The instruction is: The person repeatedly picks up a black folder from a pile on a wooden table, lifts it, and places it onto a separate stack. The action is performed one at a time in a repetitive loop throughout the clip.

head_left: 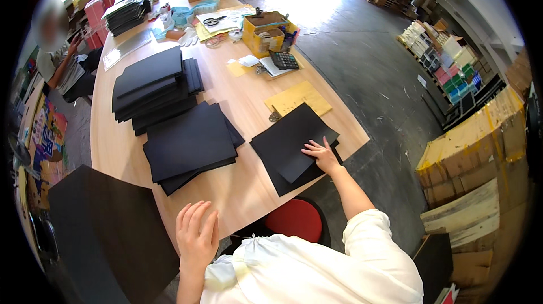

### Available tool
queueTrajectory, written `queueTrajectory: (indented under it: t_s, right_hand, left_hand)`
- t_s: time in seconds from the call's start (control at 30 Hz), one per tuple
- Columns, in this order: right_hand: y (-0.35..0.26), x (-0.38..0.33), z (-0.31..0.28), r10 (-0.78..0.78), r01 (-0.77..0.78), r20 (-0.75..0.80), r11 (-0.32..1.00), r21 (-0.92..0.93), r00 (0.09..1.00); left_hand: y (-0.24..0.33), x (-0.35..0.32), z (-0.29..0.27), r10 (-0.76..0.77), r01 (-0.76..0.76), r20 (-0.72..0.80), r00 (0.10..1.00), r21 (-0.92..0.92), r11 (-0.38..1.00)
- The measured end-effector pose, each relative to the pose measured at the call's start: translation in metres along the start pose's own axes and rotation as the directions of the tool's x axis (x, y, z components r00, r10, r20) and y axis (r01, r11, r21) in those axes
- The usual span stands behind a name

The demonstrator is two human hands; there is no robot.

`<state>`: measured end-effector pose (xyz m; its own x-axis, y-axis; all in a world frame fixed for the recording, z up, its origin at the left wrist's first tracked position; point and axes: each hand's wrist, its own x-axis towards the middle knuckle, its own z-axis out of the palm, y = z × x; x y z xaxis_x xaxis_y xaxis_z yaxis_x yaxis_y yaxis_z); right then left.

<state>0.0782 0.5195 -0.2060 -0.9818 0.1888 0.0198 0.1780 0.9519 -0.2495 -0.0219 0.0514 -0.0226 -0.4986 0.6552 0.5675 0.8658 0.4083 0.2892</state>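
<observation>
My right hand [323, 155] rests with spread fingers on the top one of a few black sheets [287, 141] at the table's right front edge. The sheets lie askew, one jutting out beneath. Above the near table edge my left hand [197, 229] is raised, fingers stretched and slightly curved, holding nothing. Beyond it lies a stack of black sheets [189, 141], somewhat fanned. Further back stands a taller pile of black folders or boards [148, 80]. Just past the sheets under my right hand is a yellow-brown envelope [298, 99] beside a metal clip.
A calculator [284, 60] lies near a yellow box [268, 32] of supplies. Scissors [215, 20] and papers lie farther back. A red stool [295, 222] is under the front edge, a large black board [107, 230] at left. Cartons [469, 140] stand right; another person [62, 60] sits left.
</observation>
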Motion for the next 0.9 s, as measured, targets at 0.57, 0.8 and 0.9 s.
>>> queueTrajectory:
  t_s: [0.57, 0.8, 0.9]
  right_hand:
    - [-0.055, 0.059, -0.059, 0.395, -0.215, 0.422, 0.885, -0.412, 0.816]
    - [-0.331, 0.122, -0.153, -0.576, 0.658, -0.349, 0.728, 0.192, 0.739]
    - [-0.455, 0.113, -0.165, -0.871, 0.952, -0.415, 0.164, 0.258, 0.263]
  left_hand:
    - [0.026, -0.082, -0.097, -0.032, 0.142, -0.4, 0.916, 0.247, 0.959]
    - [0.031, -0.128, -0.128, 0.017, 0.363, -0.735, 0.677, 0.354, 0.862]
    - [0.032, -0.14, -0.138, -0.007, 0.496, -0.831, 0.556, 0.325, 0.805]
